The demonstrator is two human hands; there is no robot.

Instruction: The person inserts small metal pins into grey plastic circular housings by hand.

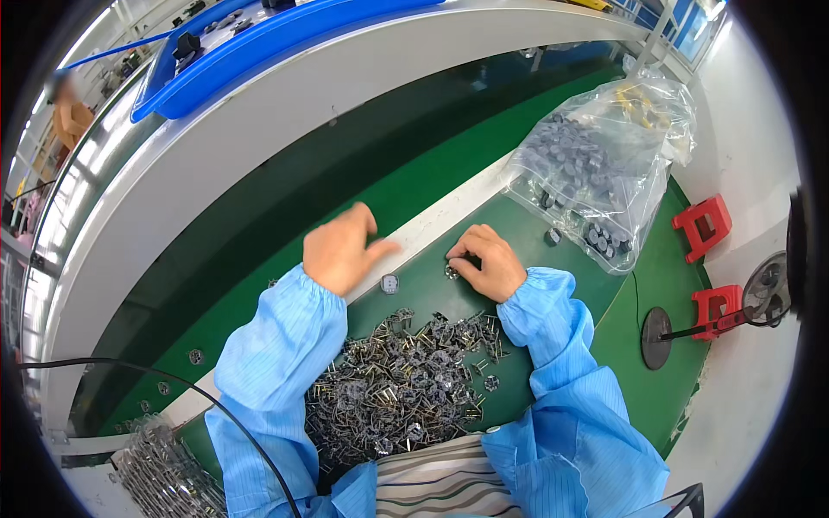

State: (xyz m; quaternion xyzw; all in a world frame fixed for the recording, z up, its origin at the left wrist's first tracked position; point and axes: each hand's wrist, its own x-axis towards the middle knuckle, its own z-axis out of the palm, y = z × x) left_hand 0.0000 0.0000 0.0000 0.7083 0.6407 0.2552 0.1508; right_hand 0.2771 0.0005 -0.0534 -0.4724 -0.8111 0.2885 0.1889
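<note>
My left hand (339,250) hovers over the white edge strip of the work surface, slightly blurred, with thumb and forefinger apart and nothing visible between them. Just below its thumb lies a small grey cap-like piece (389,283) on the green mat. My right hand (490,266) rests at the mat, its thumb and fingers pinched round a small round part with metal bits (452,272), partly covered by the fingertips. Between my forearms spreads a heap of small dark parts with metal pins (393,388).
A clear plastic bag (596,164) of grey caps lies open at the far right. Beyond the white strip runs a green conveyor belt (414,164) carrying a few round parts. A blue tray (285,47) sits on the ledge behind it. Stacked pieces (164,470) lie lower left; a black cable crosses there.
</note>
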